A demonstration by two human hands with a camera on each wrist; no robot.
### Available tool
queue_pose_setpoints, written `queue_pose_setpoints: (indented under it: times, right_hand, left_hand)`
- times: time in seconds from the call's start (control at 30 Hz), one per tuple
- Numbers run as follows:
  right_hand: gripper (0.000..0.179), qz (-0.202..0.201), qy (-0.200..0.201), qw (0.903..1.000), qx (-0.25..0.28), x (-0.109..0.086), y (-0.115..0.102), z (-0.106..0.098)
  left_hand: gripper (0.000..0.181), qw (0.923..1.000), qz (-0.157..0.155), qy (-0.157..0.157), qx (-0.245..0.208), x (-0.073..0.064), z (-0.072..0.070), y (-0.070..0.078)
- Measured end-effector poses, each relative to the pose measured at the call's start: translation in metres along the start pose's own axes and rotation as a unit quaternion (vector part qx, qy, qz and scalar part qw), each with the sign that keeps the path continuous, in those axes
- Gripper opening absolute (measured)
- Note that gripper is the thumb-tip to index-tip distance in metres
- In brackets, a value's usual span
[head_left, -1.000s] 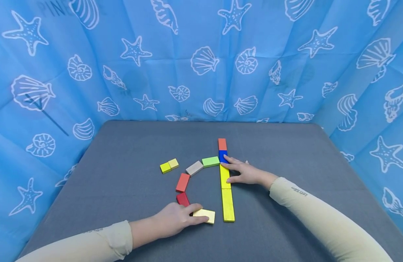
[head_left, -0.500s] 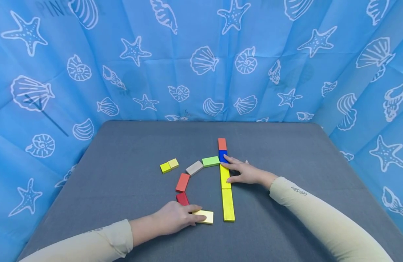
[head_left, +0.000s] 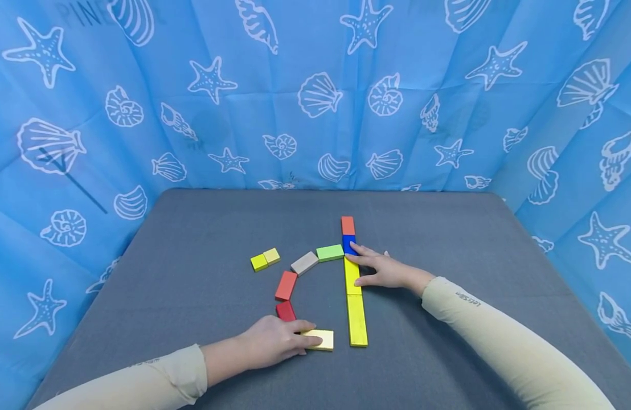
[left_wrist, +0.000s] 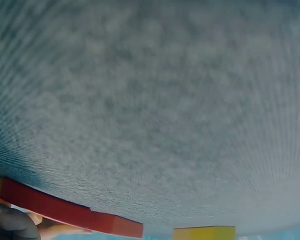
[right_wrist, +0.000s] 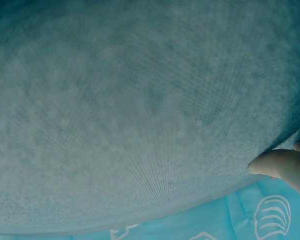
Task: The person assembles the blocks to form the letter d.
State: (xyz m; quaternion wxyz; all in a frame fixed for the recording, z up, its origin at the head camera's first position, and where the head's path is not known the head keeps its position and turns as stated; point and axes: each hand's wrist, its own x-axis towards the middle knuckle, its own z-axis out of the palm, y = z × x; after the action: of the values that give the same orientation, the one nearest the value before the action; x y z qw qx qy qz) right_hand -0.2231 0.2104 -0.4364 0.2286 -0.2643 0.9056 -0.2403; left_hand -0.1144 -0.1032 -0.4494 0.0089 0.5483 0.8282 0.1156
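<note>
In the head view my left hand (head_left: 269,341) holds a pale yellow block (head_left: 326,340) at the near end of a curved row, its fingers covering the block's left end. Just behind that hand lies a dark red block (head_left: 286,311), and the row continues with an orange-red block (head_left: 286,285), a greyish block (head_left: 304,263) and a green block (head_left: 330,253). My right hand (head_left: 387,270) rests with spread fingers on a straight column, touching its blue block (head_left: 348,244) and upper yellow block (head_left: 352,274).
An orange block (head_left: 348,225) tops the column and a long yellow block (head_left: 357,320) forms its near end. Two small yellow blocks (head_left: 265,259) sit apart at left. The grey table (head_left: 203,228) meets a blue shell-print curtain (head_left: 274,114).
My left hand has drawn the pale yellow block slightly leftward, toward the dark red one, mostly in the first half second. My right hand stays where it was.
</note>
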Motion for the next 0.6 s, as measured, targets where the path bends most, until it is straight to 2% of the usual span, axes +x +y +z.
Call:
queue_pose_setpoints:
  times: [0.1, 0.37, 0.6]
  right_hand:
    - [0.074, 0.001, 0.001, 1.0000, -0.001, 0.000, -0.001, 0.000]
    - [0.073, -0.003, 0.000, 1.0000, 0.002, 0.000, -0.001, 0.000]
    - [0.073, -0.003, 0.000, 1.0000, 0.001, 0.000, 0.000, 0.000]
  left_hand:
    - [0.045, 0.9999, 0.003, 0.015, 0.001, -0.004, -0.001, -0.003]
    - [0.052, 0.9980, -0.034, 0.045, 0.029, -0.017, -0.011, -0.016]
    - [0.052, 0.9988, -0.038, 0.019, 0.026, -0.009, -0.009, -0.008]
